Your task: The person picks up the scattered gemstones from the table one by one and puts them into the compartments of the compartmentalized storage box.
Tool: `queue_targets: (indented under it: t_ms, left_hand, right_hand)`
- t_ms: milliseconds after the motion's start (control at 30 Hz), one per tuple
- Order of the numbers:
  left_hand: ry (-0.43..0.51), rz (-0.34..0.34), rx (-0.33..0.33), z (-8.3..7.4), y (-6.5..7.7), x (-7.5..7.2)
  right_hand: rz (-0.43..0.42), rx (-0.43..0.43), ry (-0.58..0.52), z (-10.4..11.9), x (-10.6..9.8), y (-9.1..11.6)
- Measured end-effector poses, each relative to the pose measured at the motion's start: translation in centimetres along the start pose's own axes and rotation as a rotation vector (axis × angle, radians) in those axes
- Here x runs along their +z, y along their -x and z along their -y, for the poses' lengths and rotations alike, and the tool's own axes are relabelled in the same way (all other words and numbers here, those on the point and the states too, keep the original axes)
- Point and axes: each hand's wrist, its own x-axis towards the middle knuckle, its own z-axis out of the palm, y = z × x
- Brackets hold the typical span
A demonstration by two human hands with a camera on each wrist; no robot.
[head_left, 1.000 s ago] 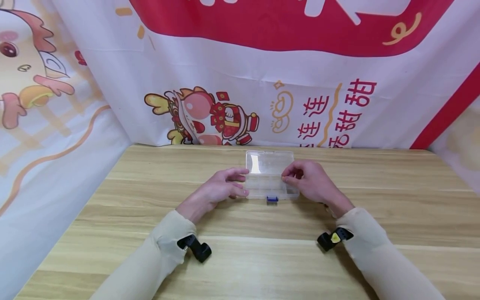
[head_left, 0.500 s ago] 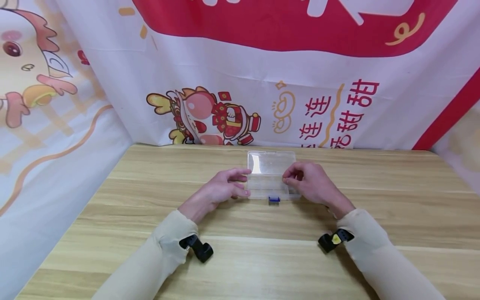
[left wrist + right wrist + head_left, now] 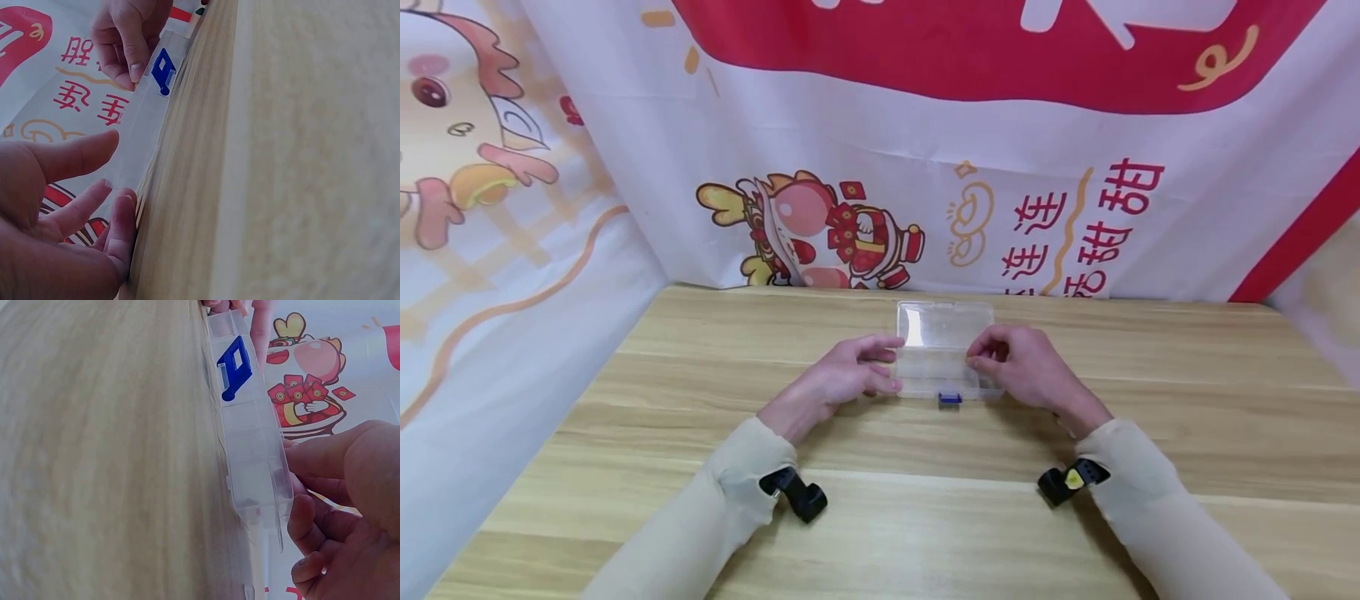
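A clear plastic compartment box [image 3: 928,385] lies on the table with its lid [image 3: 951,323] raised towards the back. Its blue latch [image 3: 950,398] hangs at the front edge. At the box's left end, my left hand [image 3: 850,375] holds its fingers loosely spread, fingertips right at the side. Over the right half, my right hand [image 3: 1018,362] pinches thumb and forefinger together. A tiny orange piece [image 3: 132,87] peeks out at those fingertips in the left wrist view, mostly hidden. In the right wrist view, the right fingers [image 3: 306,519] sit close beside the box's end wall.
The wood-grain table [image 3: 910,533] runs back to a printed white and red cloth [image 3: 865,125], which hangs just behind the box. Black wrist cameras, one on the left sleeve [image 3: 805,502] and one on the right sleeve [image 3: 1054,486], hang low over the table.
The whole head view has shifted slightly, so everything sits a little farther right. The right hand has dipped very slightly at the box; the left hand keeps its place at the box's end.
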Motion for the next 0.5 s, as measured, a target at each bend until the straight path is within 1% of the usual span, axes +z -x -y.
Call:
queue_targets:
  t_ms: [500]
  left_hand:
    - [0.003,-0.005,-0.004,0.00,-0.05,0.13]
  right_hand:
    - [0.003,0.013,0.002,-0.02,-0.02,-0.07]
